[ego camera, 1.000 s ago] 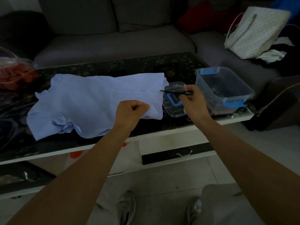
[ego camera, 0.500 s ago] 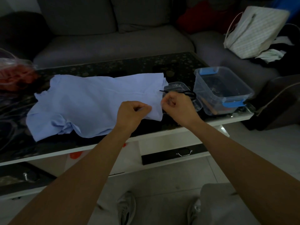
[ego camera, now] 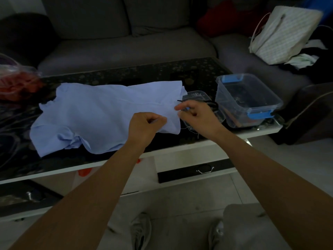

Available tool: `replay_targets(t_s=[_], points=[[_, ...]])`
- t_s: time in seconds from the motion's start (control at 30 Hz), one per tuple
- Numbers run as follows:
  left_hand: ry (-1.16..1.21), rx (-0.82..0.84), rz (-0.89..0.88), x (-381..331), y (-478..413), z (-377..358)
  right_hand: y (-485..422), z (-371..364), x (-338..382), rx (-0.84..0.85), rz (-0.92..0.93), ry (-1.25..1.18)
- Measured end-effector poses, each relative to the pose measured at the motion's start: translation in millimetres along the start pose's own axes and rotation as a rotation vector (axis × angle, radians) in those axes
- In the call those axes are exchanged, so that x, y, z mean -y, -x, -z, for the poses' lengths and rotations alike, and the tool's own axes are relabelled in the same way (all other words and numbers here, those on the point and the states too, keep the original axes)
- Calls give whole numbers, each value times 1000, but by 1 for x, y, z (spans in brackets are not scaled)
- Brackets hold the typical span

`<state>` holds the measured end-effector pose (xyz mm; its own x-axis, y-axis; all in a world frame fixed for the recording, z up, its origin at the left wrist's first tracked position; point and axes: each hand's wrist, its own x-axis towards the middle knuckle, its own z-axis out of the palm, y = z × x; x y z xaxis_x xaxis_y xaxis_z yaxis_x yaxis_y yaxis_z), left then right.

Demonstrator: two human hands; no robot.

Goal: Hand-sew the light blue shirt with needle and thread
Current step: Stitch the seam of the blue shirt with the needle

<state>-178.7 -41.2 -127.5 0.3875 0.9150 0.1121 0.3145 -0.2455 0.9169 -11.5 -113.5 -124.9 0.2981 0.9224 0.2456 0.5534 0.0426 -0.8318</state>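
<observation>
Head view: light blue shirt (ego camera: 100, 112) spread on glass coffee table (ego camera: 126, 73). Left hand (ego camera: 144, 123) pinching hem at 5 o'clock of shirt; right hand (ego camera: 196, 114) just beside, fingers half curled (needle not visible). No stitches seen, sewing probably barely started.

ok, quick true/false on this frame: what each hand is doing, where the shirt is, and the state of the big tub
1. The left hand pinches the shirt edge. True.
2. The shirt hangs off the sofa. False: it lies flat on the table.
3. The right hand is at the shirt's right edge, with scissors beside it. True.
4. The big tub has its lid on. False: it is open on top.
</observation>
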Motion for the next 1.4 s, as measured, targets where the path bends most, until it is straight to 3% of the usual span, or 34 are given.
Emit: replay_targets(t_s=[0.13, 0.33, 0.53, 0.73, 0.9, 1.0, 1.1, 1.2, 1.3, 1.4], points=[[-15, 34, -26, 0, 1, -1, 1, -11, -2, 94, 40, 59], [5, 45, -35, 0, 1, -2, 3, -8, -2, 224, -152, -24], [-18, 27, -21, 1, 0, -1, 5, 4, 1, 106, -223, -8], [-23, -20, -15, 1, 0, 0, 2, 6, 2, -46, -346, -258], [-48, -56, -19, 2, -1, 1, -2, 16, -15, -368, -379, -278], [-33, -68, -12, 3, -1, 2, -1, 24, -25, -549, -385, -97], [-35, -63, -19, 2, -1, 1, 1, 26, -29, -424, -395, 158], [-45, -62, -23, 1, 0, 1, 5, 19, -25, -255, -416, 259], [-45, -58, -17, 1, 0, 1, 3, 14, -13, -194, -302, 81], [-53, -45, -32, 1, 0, 1, 1, 4, 1, 36, -218, -79]])
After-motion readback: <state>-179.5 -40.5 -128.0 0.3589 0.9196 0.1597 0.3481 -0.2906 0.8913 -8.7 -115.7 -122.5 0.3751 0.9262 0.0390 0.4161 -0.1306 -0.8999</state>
